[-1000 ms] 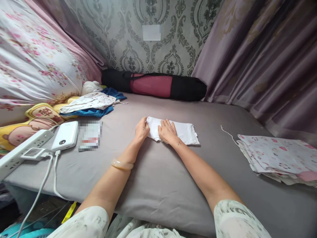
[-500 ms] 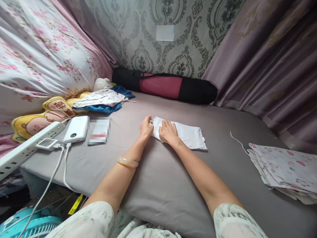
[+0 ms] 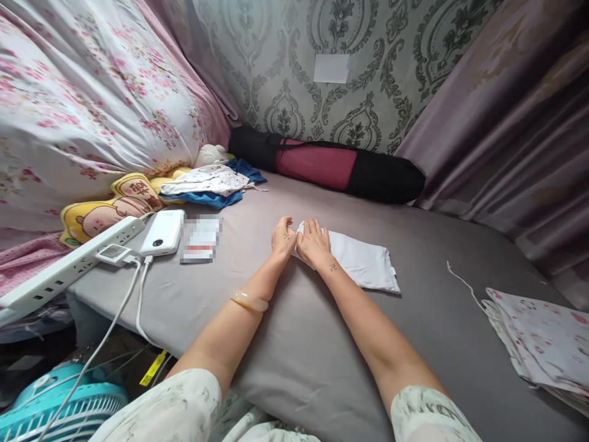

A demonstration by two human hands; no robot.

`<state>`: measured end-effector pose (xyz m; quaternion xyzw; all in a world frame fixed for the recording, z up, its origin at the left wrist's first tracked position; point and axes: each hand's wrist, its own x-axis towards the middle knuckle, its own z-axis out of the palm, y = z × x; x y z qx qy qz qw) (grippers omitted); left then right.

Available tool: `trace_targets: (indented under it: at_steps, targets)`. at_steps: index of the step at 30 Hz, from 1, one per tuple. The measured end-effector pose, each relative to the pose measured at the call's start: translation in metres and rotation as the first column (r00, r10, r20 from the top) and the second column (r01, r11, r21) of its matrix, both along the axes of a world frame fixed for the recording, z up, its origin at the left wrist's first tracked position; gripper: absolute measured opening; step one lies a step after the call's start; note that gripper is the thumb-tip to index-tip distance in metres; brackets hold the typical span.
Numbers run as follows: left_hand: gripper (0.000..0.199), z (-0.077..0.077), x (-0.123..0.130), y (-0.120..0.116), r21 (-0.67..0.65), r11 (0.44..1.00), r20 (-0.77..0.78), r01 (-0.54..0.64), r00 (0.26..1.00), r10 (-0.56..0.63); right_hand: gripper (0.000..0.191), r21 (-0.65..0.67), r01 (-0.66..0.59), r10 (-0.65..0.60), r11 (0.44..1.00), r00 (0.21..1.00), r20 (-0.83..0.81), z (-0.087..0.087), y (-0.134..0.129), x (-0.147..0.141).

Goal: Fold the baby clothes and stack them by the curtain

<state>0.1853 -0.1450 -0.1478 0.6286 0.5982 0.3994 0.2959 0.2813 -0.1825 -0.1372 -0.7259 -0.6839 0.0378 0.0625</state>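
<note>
A folded white cloth [image 3: 361, 258] lies flat on the grey sheet [image 3: 285, 331], stretching to the right of my hands. My right hand [image 3: 313, 244] rests palm down on its left end, fingers spread a little. Beside it, my left hand [image 3: 284, 238] stands on its edge at the cloth's left end, with the fingers curled. The undersides of those fingers are hidden, so what they may grip cannot be made out. A pale bangle is on my left forearm.
A black and red long bag [image 3: 317, 166] lies by the wall. Left are a power strip [image 3: 83, 264], a white power bank [image 3: 162, 233], a blurred packet [image 3: 200, 239], piled clothes [image 3: 207, 184] and a yellow cushion [image 3: 110, 212]. Folded patterned cloth [image 3: 543, 337] sits right.
The view has shifted left, so most things appear further right. My right hand has slid left along the cloth, closer to my left hand at its end.
</note>
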Motion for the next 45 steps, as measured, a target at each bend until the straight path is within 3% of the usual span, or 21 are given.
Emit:
trace_targets:
  at_steps: [8, 12, 15, 18, 22, 24, 28, 34, 40, 45]
  targets:
    - [0.047, -0.001, -0.001, 0.001, 0.028, 1.000, 0.012, 0.008, 1.000, -0.008, 0.060, -0.049, -0.044, 0.043, 0.998, 0.998, -0.035, 0.000, 0.002, -0.009]
    - [0.043, -0.001, 0.006, -0.004, 0.109, 0.991, -0.024, 0.078, 0.997, -0.076, 0.058, 0.078, 0.045, -0.040, 0.996, 0.997, -0.062, 0.009, -0.010, 0.012]
    - [0.042, -0.002, 0.017, -0.014, 0.197, 0.957, -0.162, 0.212, 0.970, -0.181, 0.057, 0.124, 0.115, -0.113, 0.986, 0.993, -0.026, 0.012, -0.029, 0.038]
    - [0.043, -0.005, 0.030, -0.028, 0.218, 0.872, -0.432, 0.439, 0.844, -0.317, 0.055, 0.066, 0.115, -0.115, 0.991, 0.993, 0.002, 0.009, -0.048, 0.062]
    - [0.048, -0.010, 0.041, -0.038, 0.062, 0.794, -0.657, 0.605, 0.624, -0.424, 0.054, -0.007, 0.108, -0.108, 0.994, 0.994, -0.006, 0.001, -0.058, 0.077]
    - [0.048, -0.010, 0.043, -0.040, 0.003, 0.796, -0.691, 0.606, 0.576, -0.436, 0.054, -0.001, 0.112, -0.112, 0.994, 0.994, -0.009, -0.001, -0.058, 0.078]
    - [0.049, -0.005, 0.042, -0.040, -0.028, 0.810, -0.716, 0.586, 0.554, -0.425, 0.053, 0.018, 0.116, -0.116, 0.993, 0.993, -0.034, -0.001, -0.058, 0.079]
    - [0.054, -0.004, 0.042, -0.043, 0.135, 0.815, -0.741, 0.563, 0.604, -0.294, 0.056, 0.037, 0.251, -0.250, 0.967, 0.968, -0.040, -0.002, -0.069, 0.090]
    - [0.059, -0.006, 0.043, -0.044, -0.019, 0.795, -0.764, 0.606, 0.504, -0.402, 0.056, -0.005, 0.278, -0.277, 0.961, 0.956, -0.100, -0.005, -0.071, 0.092]
    - [0.057, -0.002, 0.040, -0.043, 0.027, 0.841, -0.768, 0.541, 0.550, -0.329, 0.057, 0.050, 0.351, -0.345, 0.935, 0.933, -0.104, -0.007, -0.070, 0.100]
